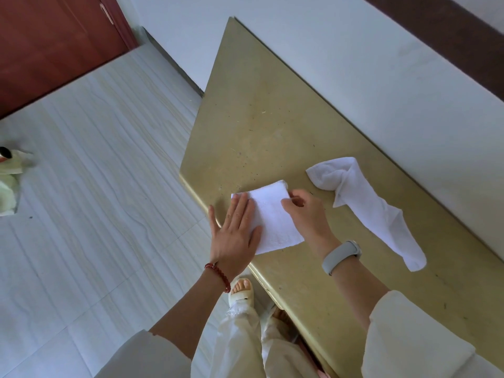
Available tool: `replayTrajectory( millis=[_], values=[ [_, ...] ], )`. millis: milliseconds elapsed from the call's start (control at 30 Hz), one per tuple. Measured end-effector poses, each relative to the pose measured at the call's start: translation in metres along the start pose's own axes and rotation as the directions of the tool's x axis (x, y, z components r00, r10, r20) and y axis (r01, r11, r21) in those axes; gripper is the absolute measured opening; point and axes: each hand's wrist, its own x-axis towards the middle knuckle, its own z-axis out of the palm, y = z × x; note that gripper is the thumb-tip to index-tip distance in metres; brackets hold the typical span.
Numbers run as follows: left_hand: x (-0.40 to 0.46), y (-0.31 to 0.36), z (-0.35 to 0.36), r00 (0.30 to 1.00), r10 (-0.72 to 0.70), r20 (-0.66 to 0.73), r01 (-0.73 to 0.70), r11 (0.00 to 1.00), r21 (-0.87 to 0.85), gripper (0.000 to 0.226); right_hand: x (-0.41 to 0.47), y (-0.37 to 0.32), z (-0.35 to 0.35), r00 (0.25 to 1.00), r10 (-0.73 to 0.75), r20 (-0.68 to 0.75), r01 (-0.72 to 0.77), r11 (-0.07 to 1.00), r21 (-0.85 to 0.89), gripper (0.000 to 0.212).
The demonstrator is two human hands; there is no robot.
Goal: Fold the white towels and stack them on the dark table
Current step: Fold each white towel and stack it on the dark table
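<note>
One folded towel (272, 216) lay at the counter (253, 118) edge, lower centre of the frame — left hand (234, 236) pressed flat on it, right hand (305, 211) pinching its right edge — while the second towel (365, 203), crumpled at right, apparently remained to fold and stack

Pale striped floor tiles (95, 173), white wall (354, 64), reddish-brown door (54, 45) far left.

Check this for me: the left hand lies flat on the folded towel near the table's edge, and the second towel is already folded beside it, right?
Not quite. In the head view the left hand does lie flat on the folded towel near the table edge, but the second towel is not folded: it lies crumpled and stretched out beside it.
</note>
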Motion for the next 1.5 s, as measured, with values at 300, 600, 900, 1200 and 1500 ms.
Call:
replayTrajectory(
  millis=[300,600,900,1200,1500],
  values=[
    [0.028,-0.019,-0.028,0.924,-0.380,0.039,0.378,0.895,-0.236,0.051,-0.005,0.013,-0.021,0.939,-0.342,0.040,0.343,0.939,-0.032,0.007],
    [0.033,0.017,-0.042,0.942,-0.330,0.057,0.300,0.758,-0.579,0.024,-0.012,0.014,-0.052,0.923,-0.384,-0.028,0.383,0.923,-0.034,0.005],
    [-0.032,0.035,-0.075,0.816,-0.578,-0.014,0.374,0.546,-0.750,0.006,-0.045,0.006,-0.031,0.936,-0.343,0.076,0.351,0.925,-0.147,0.016],
    [-0.180,-0.041,-0.119,0.516,-0.819,-0.251,0.592,0.552,-0.587,0.012,-0.148,-0.047,0.103,0.819,-0.298,0.491,0.423,0.891,-0.166,0.029],
    [-0.349,-0.190,-0.188,0.233,-0.913,-0.335,0.556,0.408,-0.724,0.012,-0.306,-0.121,0.283,0.671,-0.520,0.529,0.677,0.721,-0.150,0.020]
  ],
)
